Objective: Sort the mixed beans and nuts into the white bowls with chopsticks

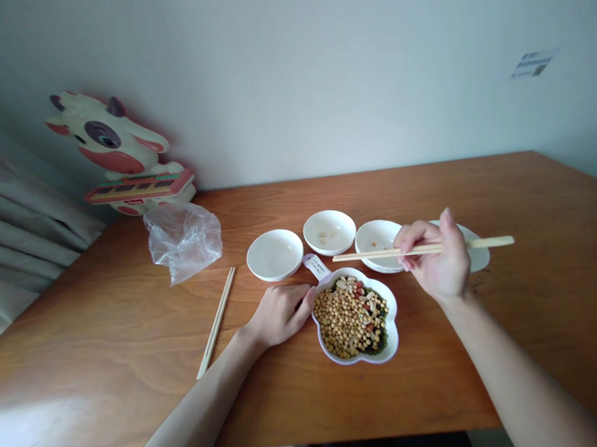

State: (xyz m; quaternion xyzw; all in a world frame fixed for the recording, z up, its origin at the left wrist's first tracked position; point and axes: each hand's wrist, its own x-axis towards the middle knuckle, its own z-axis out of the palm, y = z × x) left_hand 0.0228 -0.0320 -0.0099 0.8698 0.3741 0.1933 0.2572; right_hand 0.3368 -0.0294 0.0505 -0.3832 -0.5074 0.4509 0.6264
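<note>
A pair of wooden chopsticks (490, 242) lies nearly level in my right hand (439, 257), whose fingers are wrapped round them; their tips point left, above the far side of the flower-shaped bowl (394, 342). This white bowl with a lilac edge holds yellow soybeans (341, 319), peanuts (348, 284) and small green beans (383, 341). Closed at the bowl's left rim is my left hand (284, 313), thumb and forefinger pinched against it. The labelled handle (317, 266) sticks out beyond those fingers.
Behind stand white bowls: one at the left (275, 254), a middle one (329, 230) and a right one (378, 238), the last two with a few bits inside. A white dish (479, 256) is partly hidden. Leftward lie spare chopsticks (216, 322), a plastic bag (185, 241) and a cow toy (126, 154).
</note>
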